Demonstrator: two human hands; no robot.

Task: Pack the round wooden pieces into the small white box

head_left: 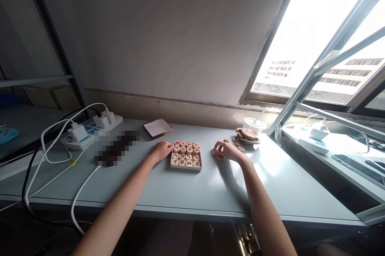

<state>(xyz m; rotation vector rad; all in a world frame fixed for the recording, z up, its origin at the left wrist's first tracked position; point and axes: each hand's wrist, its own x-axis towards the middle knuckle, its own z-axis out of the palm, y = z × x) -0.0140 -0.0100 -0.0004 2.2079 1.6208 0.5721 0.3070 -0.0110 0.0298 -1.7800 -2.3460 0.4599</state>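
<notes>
A small white box (186,166) filled with several round wooden chess pieces (185,154) sits in the middle of the grey table (192,192). My left hand (162,150) rests against the box's left side, fingers curled on its edge. My right hand (226,150) is right of the box, fingers pinched on a round wooden piece (215,152). More loose pieces (240,140) lie just beyond that hand, on the table.
The box's red-rimmed lid (158,128) lies behind the box. A power strip (90,130) with white chargers and cables sits at the left. A clear lidded cup (254,125) stands by the open window frame (315,71). A blurred dark object (116,148) lies left of my left hand.
</notes>
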